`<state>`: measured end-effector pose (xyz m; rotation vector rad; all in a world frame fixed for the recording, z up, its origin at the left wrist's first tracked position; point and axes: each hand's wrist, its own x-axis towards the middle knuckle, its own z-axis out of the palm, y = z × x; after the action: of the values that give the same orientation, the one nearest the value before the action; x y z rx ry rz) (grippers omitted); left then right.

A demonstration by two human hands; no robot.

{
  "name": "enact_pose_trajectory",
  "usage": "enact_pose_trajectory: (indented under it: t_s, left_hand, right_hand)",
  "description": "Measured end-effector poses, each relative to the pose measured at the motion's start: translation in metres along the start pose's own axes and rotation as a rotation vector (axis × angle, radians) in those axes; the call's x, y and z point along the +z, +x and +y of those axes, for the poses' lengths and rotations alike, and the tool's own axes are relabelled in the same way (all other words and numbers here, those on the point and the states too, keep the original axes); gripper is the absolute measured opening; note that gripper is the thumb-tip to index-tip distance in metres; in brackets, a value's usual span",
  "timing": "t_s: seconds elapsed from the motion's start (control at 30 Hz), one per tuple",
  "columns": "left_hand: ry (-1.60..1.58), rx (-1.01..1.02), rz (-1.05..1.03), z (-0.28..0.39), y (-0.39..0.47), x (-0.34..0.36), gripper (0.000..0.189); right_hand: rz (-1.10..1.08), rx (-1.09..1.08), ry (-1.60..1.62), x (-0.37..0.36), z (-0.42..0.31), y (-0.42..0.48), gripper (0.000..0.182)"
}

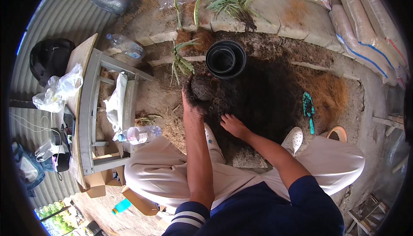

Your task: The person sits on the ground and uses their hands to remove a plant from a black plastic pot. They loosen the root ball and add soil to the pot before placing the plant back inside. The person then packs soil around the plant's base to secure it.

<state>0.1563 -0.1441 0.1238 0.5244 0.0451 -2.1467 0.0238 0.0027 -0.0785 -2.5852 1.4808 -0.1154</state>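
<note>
My left hand, dark with soil, holds a root ball tilted on its side, its leafy green plant pointing up and left. My right hand is just below and to the right, over dark soil, with its fingers slightly spread and nothing seen in it. Beyond the root ball stand nested black plastic pots. A teal hand trowel with soil on its blade lies at the right, beside brown coir fibre.
Bare-rooted plants and two coir-wrapped seedlings lie at the back ledge. Full sacks are stacked at the right. A bench and a plastic bottle are at the left. A terracotta pot sits by the right knee.
</note>
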Motion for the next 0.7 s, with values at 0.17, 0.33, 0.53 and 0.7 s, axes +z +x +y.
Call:
enact_pose_trajectory:
  t_s: [0.17,0.33,0.53,0.7]
  left_hand:
    - [0.0,0.018,-0.165,-0.016,-0.002,0.015,0.044]
    - [0.119,-0.005,-0.365,-0.036,-0.007,0.015,0.062]
    - [0.128,-0.193,-0.375,-0.067,0.001,0.031,0.075]
    - [0.169,-0.284,-0.354,-0.1,0.019,0.036,0.074]
  right_hand:
    - [0.157,0.102,0.423,-0.004,0.025,-0.016,0.034]
    - [0.047,0.786,1.327,-0.029,0.044,-0.025,0.028]
    - [0.495,0.937,2.587,-0.121,0.104,-0.05,0.025]
    - [0.839,0.732,2.169,-0.246,0.115,-0.058,0.033]
